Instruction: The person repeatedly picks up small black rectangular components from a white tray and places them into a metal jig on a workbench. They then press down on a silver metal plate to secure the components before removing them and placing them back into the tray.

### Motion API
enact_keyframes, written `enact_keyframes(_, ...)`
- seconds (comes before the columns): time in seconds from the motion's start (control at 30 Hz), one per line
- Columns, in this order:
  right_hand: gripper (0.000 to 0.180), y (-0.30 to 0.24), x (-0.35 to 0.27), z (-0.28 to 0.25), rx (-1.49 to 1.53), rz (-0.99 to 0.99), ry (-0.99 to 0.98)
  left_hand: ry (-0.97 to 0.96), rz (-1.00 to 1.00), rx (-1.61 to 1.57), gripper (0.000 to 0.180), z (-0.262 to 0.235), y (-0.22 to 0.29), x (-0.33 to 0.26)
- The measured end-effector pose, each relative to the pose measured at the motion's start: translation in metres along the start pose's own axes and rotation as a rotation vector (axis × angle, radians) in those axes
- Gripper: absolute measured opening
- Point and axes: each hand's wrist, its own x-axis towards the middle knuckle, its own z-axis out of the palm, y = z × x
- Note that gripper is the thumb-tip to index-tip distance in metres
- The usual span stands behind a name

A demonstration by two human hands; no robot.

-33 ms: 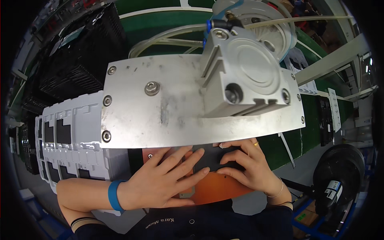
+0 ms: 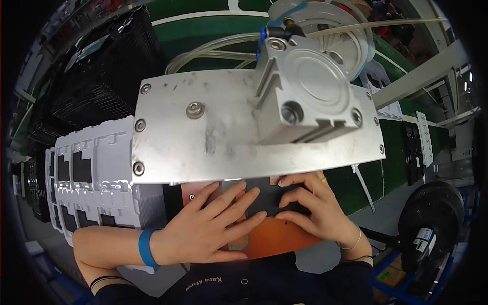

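A dark grey flat piece [image 2: 263, 195] lies on an orange board [image 2: 284, 238] in front of me, partly hidden beneath a metal plate. My left hand [image 2: 206, 221] rests flat with its fingers spread, fingertips touching the grey piece's left side. My right hand [image 2: 317, 208] curls over the piece's right side, its thumb at the near edge and its index finger close under the plate. The metal plate [image 2: 203, 147] spans just beyond both hands and carries a square metal cylinder [image 2: 315, 86] on top.
White plastic trays [image 2: 101, 173] are stacked at the left, with black crates [image 2: 96, 76] behind them. Clear hoses [image 2: 213, 48] run behind the cylinder near a large clear reel [image 2: 335, 40]. A black fan [image 2: 432, 218] stands at the right. The bench top is green [image 2: 351, 188].
The plate and cylinder appear slightly shifted and higher in view, showing a little more of the fingers. Both hands hold nearly the same pose and place.
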Motion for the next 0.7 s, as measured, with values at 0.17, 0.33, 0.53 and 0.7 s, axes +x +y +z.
enact_keyframes(0.17, 0.033, -0.011, 0.003, -0.011, 0.137, 0.16, -0.026, 0.111, 0.087, -0.012, 0.066, -0.002, 0.0, 0.001)
enact_keyframes(0.33, 0.03, -0.003, -0.007, -0.015, 0.762, 0.482, 0.005, 0.326, -0.103, -0.405, 0.05, -0.021, 0.0, -0.002)
enact_keyframes(0.53, 0.033, -0.04, 0.009, 0.021, 0.897, 0.256, 0.027, 0.236, -0.516, -1.31, 0.022, -0.026, 0.012, -0.026)
enact_keyframes(0.7, 0.043, -0.052, 0.017, 0.021, 0.665, 0.109, 0.142, 0.568, -0.818, -1.173, 0.018, -0.06, -0.015, -0.103)
